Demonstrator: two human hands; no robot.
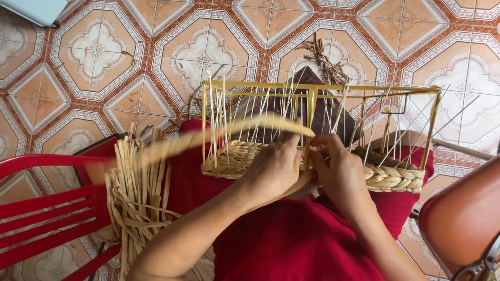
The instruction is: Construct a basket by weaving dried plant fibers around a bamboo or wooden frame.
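Note:
A yellow metal basket frame [312,89] rests on my lap, with thin upright stakes and a few woven straw rows [390,177] along its lower rim. My left hand [271,166] grips a long flat straw strand [219,134] that sweeps out to the left, blurred by motion. My right hand [336,166] pinches the weave at the frame's middle upright, just beside the left hand. Both hands touch the woven edge. I wear red clothing [291,239].
A bundle of loose dry straw strands [138,192] lies over a red plastic chair [47,208] at my left. Patterned orange floor tiles [94,52] lie below. A few straw scraps [323,60] sit on the floor beyond the frame. A brown rounded object [463,218] stands at right.

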